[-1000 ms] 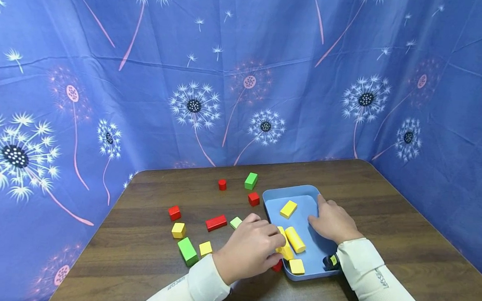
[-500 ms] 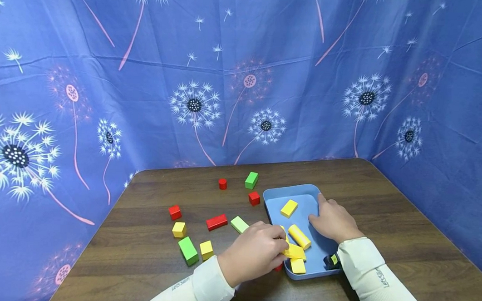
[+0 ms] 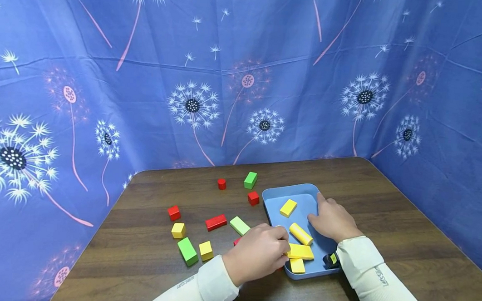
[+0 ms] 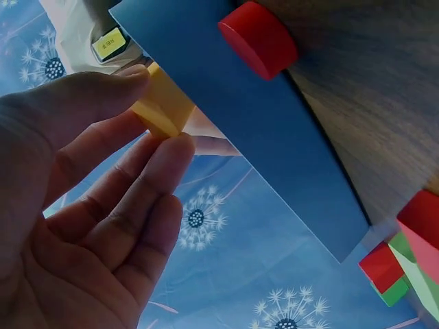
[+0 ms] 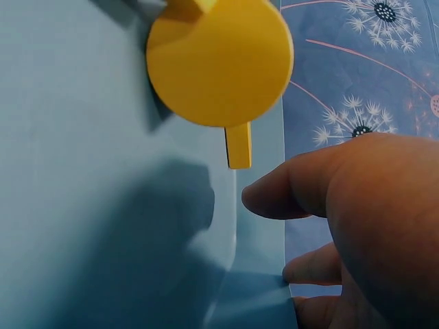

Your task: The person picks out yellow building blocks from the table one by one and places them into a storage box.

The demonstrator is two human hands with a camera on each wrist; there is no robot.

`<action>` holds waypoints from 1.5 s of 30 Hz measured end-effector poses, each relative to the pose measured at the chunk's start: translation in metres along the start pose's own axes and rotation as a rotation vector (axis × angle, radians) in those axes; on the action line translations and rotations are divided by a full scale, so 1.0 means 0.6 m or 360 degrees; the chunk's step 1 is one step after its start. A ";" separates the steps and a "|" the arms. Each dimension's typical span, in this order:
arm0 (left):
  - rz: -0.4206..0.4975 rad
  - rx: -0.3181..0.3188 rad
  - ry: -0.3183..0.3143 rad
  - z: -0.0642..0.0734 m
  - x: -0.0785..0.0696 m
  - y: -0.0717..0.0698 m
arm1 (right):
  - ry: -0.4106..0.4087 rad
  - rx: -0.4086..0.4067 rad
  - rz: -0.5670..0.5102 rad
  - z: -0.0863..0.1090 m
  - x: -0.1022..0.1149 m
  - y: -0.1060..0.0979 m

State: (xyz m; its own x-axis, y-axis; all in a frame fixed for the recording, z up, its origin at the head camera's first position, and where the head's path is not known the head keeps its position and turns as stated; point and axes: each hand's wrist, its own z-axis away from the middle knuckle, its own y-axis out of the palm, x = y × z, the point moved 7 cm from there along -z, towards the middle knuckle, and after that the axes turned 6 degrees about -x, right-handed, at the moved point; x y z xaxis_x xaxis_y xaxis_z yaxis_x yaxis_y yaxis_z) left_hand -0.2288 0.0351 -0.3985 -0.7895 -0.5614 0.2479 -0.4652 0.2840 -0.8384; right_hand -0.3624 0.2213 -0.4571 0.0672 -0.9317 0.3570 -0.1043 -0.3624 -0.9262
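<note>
My left hand (image 3: 256,253) is over the left rim of the blue tray (image 3: 272,186), pinching a long yellow block (image 3: 301,251) between thumb and fingertips. The same yellow block (image 4: 163,103) shows at the fingertips in the left wrist view. Part of it overlaps a small yellow block (image 3: 297,266) in the tray's near corner. A yellow cylinder (image 3: 300,234) and a flat yellow block (image 3: 288,208) also lie in the tray. My right hand (image 3: 335,220) holds the tray's right wall, thumb (image 5: 274,195) inside and other fingers outside.
Left of the tray lie a red bar (image 3: 216,222), a light green block (image 3: 240,225), a green block (image 3: 188,251) and two yellow cubes (image 3: 178,230). Farther back are a red cylinder (image 3: 221,184), a green block (image 3: 250,180) and red cubes (image 3: 253,198). A dandelion-print curtain surrounds the table.
The long yellow block in my left hand has swung from upright in view to lying crosswise, farther into the tray. The yellow cylinder has shifted slightly right. My right hand has stayed put.
</note>
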 end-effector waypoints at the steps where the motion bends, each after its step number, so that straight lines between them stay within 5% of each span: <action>1: 0.0011 0.0007 -0.0001 -0.002 0.000 -0.001 | -0.0007 -0.0004 -0.0001 0.000 0.000 -0.002; 14: 0.0083 0.0041 -0.0012 -0.015 0.004 0.017 | -0.0001 0.0007 0.0011 0.005 0.000 -0.003; 21: 0.0150 0.0226 -0.0063 -0.027 -0.001 0.039 | -0.0027 -0.0028 0.0015 0.007 0.001 -0.004; 29: -0.0041 0.0459 -0.0143 -0.041 -0.006 0.049 | -0.0034 -0.0034 0.0018 0.006 -0.001 -0.003; 45: -0.0068 0.0623 -0.0115 -0.055 -0.011 0.062 | -0.0050 -0.0023 0.0022 0.006 0.001 -0.005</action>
State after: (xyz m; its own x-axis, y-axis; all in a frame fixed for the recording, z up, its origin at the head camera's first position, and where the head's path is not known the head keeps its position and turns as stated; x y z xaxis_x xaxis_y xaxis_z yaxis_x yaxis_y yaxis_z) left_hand -0.2539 0.0750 -0.4152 -0.7362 -0.6234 0.2634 -0.2982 -0.0506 -0.9532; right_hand -0.3583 0.2219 -0.4547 0.0969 -0.9354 0.3401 -0.1200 -0.3502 -0.9290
